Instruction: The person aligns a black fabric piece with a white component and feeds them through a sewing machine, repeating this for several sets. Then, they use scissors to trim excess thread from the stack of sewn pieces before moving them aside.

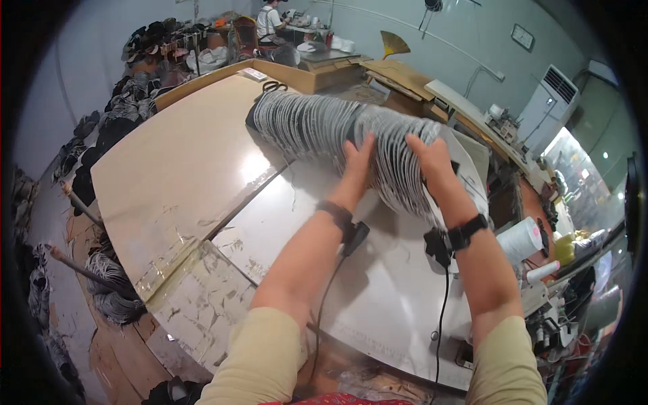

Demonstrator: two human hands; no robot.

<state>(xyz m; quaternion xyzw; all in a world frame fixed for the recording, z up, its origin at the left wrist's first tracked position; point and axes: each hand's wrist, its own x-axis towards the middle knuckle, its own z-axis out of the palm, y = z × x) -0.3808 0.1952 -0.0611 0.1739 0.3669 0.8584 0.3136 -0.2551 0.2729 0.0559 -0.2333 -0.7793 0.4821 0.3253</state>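
A long row of grey, thin-edged fabric pieces (307, 125), packed face to face, lies across the far side of the pale table (182, 145). My left hand (359, 160) grips the near side of the row around its middle, thumb pointing up. Near the row's right end, my right hand (434, 164) clasps it, with the thumb on top. Between my hands, a section of the pieces bulges toward me. Most of my fingertips are hidden by the pieces. Each wrist wears a black strap with a cable.
Black-handled scissors (274, 86) lie beyond the row's left end. A white thread cone (520, 240) and a sewing machine (550, 307) stand at the right. Grey bundles (111, 290) are heaped on the left floor. A person (268, 21) sits far back.
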